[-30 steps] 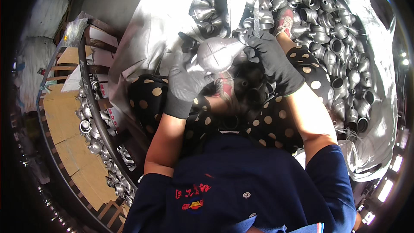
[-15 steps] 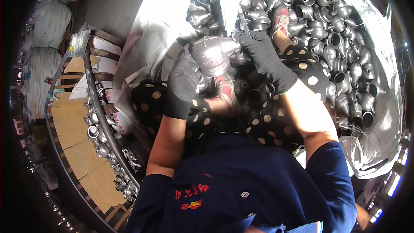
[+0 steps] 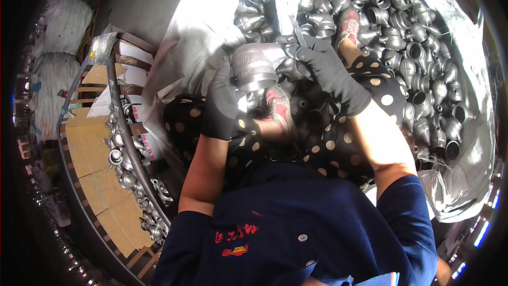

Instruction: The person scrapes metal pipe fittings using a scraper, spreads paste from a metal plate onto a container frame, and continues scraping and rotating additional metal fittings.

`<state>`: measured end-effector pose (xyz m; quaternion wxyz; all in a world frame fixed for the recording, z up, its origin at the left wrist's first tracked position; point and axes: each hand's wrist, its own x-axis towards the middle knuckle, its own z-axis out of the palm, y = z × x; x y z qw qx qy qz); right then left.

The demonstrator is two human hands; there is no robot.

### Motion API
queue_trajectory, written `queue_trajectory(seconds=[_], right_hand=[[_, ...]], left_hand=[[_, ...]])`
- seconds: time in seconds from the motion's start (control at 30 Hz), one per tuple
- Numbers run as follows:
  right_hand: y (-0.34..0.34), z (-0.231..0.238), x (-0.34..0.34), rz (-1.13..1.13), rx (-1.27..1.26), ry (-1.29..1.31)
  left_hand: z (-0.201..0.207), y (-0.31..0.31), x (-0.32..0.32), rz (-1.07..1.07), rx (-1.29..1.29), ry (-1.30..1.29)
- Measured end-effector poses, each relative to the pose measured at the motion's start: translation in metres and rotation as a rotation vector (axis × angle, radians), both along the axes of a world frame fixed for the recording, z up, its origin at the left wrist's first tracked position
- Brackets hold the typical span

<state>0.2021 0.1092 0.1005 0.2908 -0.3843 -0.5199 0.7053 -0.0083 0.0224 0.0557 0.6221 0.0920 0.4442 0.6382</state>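
Note:
A grey cast-metal pipe fitting (image 3: 254, 69) is held up in front of me, its wide round rim turned toward me and its narrow neck to the right. My left hand (image 3: 221, 100), in a dark grey glove, grips it at its left side. By the neck, my right hand (image 3: 330, 71), gloved the same, is closed round a narrow flat metal tool, file-like or blade-like (image 3: 297, 33), that points up and away. Whether the tool touches the neck cannot be made out. Below the fitting shows one of my red shoes (image 3: 278, 107).
Many similar fittings (image 3: 415, 69) lie heaped in a large white woven sack (image 3: 460, 180) round my legs. To the left, a dark curved bar (image 3: 124, 127) runs beside cardboard sheets (image 3: 100, 180) and more fittings (image 3: 127, 181). White sacks (image 3: 58, 82) stand at the far left.
The fitting has turned in my left hand, so its rim shows more edge-on and its lettered side has shifted. My right hand stays by the neck with the tool.

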Motion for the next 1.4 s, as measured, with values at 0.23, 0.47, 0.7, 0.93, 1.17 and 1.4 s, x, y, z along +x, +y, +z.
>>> queue_trajectory(seconds=[0.23, 0.47, 0.7, 0.93, 1.17, 1.4], right_hand=[[0.001, 0.001, 0.003, 0.031, 0.035, -0.046], [-0.001, 0.002, 0.001, 0.028, 0.064, -0.037], [-0.001, 0.000, 0.000, 0.022, 0.038, 0.010], [-0.004, -0.001, -0.002, -0.035, -0.064, -0.042], [-0.003, 0.004, -0.002, -0.059, 0.079, -0.156], [-0.006, 0.009, -0.003, -0.022, 0.202, -0.200]], left_hand=[[-0.009, -0.002, -0.004, 0.023, -0.022, -0.005], [-0.029, -0.005, -0.015, -0.031, 0.020, 0.082], [-0.006, -0.006, -0.006, -0.004, -0.004, 0.016], [-0.015, -0.002, -0.006, 0.097, 0.188, -0.380], [-0.039, -0.004, -0.013, -0.034, 0.148, -0.299], [-0.039, -0.009, -0.011, -0.096, 0.091, 0.075]])
